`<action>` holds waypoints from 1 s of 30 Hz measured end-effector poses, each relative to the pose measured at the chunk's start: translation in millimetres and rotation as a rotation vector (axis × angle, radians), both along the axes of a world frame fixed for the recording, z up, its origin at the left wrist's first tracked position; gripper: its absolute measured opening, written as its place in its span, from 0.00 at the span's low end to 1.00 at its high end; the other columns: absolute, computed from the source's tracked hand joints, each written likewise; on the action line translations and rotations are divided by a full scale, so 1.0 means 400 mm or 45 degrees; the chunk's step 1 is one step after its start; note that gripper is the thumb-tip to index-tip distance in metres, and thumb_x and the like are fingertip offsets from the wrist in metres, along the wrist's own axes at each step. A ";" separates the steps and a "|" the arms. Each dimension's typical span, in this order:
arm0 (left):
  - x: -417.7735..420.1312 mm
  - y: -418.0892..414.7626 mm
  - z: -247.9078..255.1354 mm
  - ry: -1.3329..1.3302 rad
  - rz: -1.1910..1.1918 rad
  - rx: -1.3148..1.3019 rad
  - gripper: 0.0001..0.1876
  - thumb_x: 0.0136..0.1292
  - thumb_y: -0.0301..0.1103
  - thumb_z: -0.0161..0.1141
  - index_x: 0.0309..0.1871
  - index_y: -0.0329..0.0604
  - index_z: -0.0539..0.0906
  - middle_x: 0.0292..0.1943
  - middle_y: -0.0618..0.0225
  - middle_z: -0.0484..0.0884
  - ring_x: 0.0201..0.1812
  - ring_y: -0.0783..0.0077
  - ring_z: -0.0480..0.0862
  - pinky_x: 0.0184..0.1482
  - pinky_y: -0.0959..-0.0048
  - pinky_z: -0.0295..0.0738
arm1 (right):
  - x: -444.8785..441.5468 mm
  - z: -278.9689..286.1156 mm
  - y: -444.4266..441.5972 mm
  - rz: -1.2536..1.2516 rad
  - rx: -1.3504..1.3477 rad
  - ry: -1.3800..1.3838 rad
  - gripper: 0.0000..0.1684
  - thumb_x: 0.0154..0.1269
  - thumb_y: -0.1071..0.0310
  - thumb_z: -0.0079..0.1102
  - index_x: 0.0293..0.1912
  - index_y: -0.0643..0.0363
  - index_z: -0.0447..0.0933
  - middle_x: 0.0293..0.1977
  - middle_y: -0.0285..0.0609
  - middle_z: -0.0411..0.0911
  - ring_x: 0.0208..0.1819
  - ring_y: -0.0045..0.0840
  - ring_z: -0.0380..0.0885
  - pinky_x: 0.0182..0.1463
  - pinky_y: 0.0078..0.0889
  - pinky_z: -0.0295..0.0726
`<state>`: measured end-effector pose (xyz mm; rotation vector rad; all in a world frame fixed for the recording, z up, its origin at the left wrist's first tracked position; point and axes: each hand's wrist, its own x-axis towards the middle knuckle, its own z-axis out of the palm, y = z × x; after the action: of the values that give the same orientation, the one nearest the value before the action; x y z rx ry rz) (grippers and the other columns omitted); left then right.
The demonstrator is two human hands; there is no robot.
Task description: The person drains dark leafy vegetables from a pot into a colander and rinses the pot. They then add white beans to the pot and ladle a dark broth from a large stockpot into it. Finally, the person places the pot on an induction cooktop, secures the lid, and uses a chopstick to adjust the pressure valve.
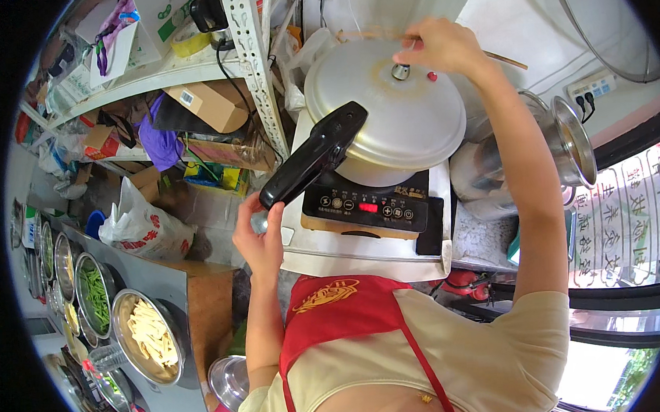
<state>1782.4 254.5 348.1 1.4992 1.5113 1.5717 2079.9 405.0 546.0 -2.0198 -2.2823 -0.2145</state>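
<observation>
A large aluminium pressure cooker (381,121) stands on a black induction cooker (363,210) with a lit red display. My left hand (260,234) pinches the end of the cooker's long black handle (316,154) between thumb and fingers. Above the lid, my right hand (444,43) is closed around a thin wooden stick (506,59), perhaps a chopstick; its far end is blurred. Just below my right fingertips sits the metal pressure weight (401,71) on the lid. A small red valve pin (432,76) shows beside it.
A metal shelf (252,60) with boxes and bags rises at the left. On a grey table (174,301) stand steel bowls, one with pale cut strips (150,332), another with green beans (95,296). Tall metal containers (480,172) and a power strip (593,88) are at the right.
</observation>
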 end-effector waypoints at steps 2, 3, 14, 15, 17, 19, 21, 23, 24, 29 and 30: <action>-0.001 0.000 -0.002 0.004 -0.001 0.023 0.16 0.55 0.31 0.65 0.44 0.32 0.77 0.33 0.61 0.82 0.36 0.73 0.79 0.44 0.75 0.72 | -0.011 0.003 -0.007 -0.072 -0.173 0.048 0.16 0.47 0.57 0.64 0.36 0.55 0.80 0.28 0.37 0.80 0.34 0.27 0.79 0.37 0.30 0.75; -0.003 0.000 -0.004 0.010 0.002 0.032 0.16 0.55 0.31 0.66 0.44 0.32 0.77 0.33 0.61 0.82 0.36 0.73 0.79 0.44 0.75 0.72 | -0.017 0.002 -0.008 -0.107 -0.260 0.074 0.17 0.46 0.58 0.64 0.36 0.55 0.80 0.29 0.37 0.80 0.34 0.27 0.79 0.37 0.30 0.75; -0.006 0.003 -0.001 -0.033 -0.027 0.077 0.16 0.55 0.31 0.66 0.43 0.32 0.77 0.32 0.62 0.82 0.35 0.74 0.79 0.42 0.75 0.72 | 0.005 0.027 0.020 0.119 -0.308 0.082 0.15 0.42 0.72 0.62 0.36 0.57 0.79 0.32 0.39 0.79 0.38 0.28 0.76 0.43 0.30 0.73; -0.005 0.005 -0.002 -0.039 -0.033 0.087 0.16 0.55 0.31 0.66 0.43 0.32 0.77 0.31 0.62 0.82 0.34 0.74 0.79 0.42 0.76 0.72 | 0.007 0.028 0.021 0.126 -0.324 0.093 0.15 0.42 0.74 0.62 0.36 0.57 0.79 0.33 0.39 0.79 0.38 0.28 0.76 0.44 0.30 0.73; -0.005 0.001 0.004 -0.022 -0.053 0.061 0.16 0.57 0.32 0.65 0.44 0.31 0.77 0.33 0.64 0.81 0.36 0.76 0.77 0.43 0.77 0.71 | 0.012 0.026 0.024 0.139 -0.320 0.095 0.14 0.43 0.75 0.61 0.36 0.57 0.79 0.33 0.39 0.79 0.38 0.28 0.76 0.44 0.30 0.73; -0.008 -0.001 0.004 -0.014 -0.061 0.046 0.16 0.58 0.32 0.64 0.44 0.31 0.77 0.33 0.66 0.81 0.36 0.78 0.76 0.43 0.78 0.71 | 0.011 0.027 0.024 0.148 -0.316 0.086 0.13 0.44 0.74 0.62 0.36 0.57 0.79 0.33 0.39 0.79 0.38 0.28 0.76 0.44 0.30 0.73; -0.009 -0.001 -0.002 -0.017 -0.061 0.039 0.16 0.58 0.32 0.64 0.44 0.31 0.77 0.33 0.65 0.81 0.36 0.77 0.76 0.43 0.78 0.71 | 0.008 0.027 0.022 0.149 -0.316 0.067 0.13 0.46 0.71 0.63 0.37 0.59 0.79 0.33 0.40 0.79 0.38 0.29 0.77 0.44 0.30 0.73; -0.010 -0.001 -0.002 -0.009 -0.062 0.052 0.16 0.58 0.32 0.64 0.45 0.31 0.77 0.33 0.66 0.80 0.36 0.78 0.76 0.43 0.78 0.71 | 0.011 0.023 0.025 0.134 -0.291 0.055 0.14 0.49 0.67 0.63 0.37 0.60 0.79 0.32 0.41 0.79 0.37 0.29 0.77 0.43 0.30 0.73; -0.010 0.000 -0.002 -0.004 -0.065 0.058 0.15 0.58 0.31 0.64 0.45 0.31 0.77 0.33 0.66 0.80 0.36 0.78 0.76 0.43 0.78 0.71 | 0.014 0.020 0.027 0.124 -0.278 0.050 0.15 0.50 0.65 0.63 0.38 0.61 0.79 0.32 0.42 0.79 0.36 0.29 0.77 0.42 0.30 0.73; -0.005 0.003 -0.005 -0.046 -0.067 0.055 0.15 0.57 0.30 0.63 0.44 0.31 0.77 0.34 0.67 0.80 0.37 0.78 0.76 0.44 0.78 0.70 | 0.020 0.002 0.047 0.183 -0.268 0.027 0.18 0.52 0.60 0.62 0.38 0.63 0.78 0.31 0.43 0.79 0.34 0.31 0.76 0.40 0.31 0.73; -0.006 0.003 -0.005 -0.047 -0.066 0.058 0.14 0.57 0.30 0.63 0.44 0.31 0.77 0.34 0.67 0.80 0.37 0.78 0.76 0.44 0.78 0.70 | 0.019 -0.001 0.049 0.216 -0.258 0.022 0.18 0.52 0.60 0.62 0.38 0.63 0.78 0.30 0.43 0.79 0.34 0.32 0.76 0.40 0.32 0.73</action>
<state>1780.1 255.7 346.2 1.5139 1.4143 1.6045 2087.7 424.5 545.7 -1.8881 -2.5394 0.0476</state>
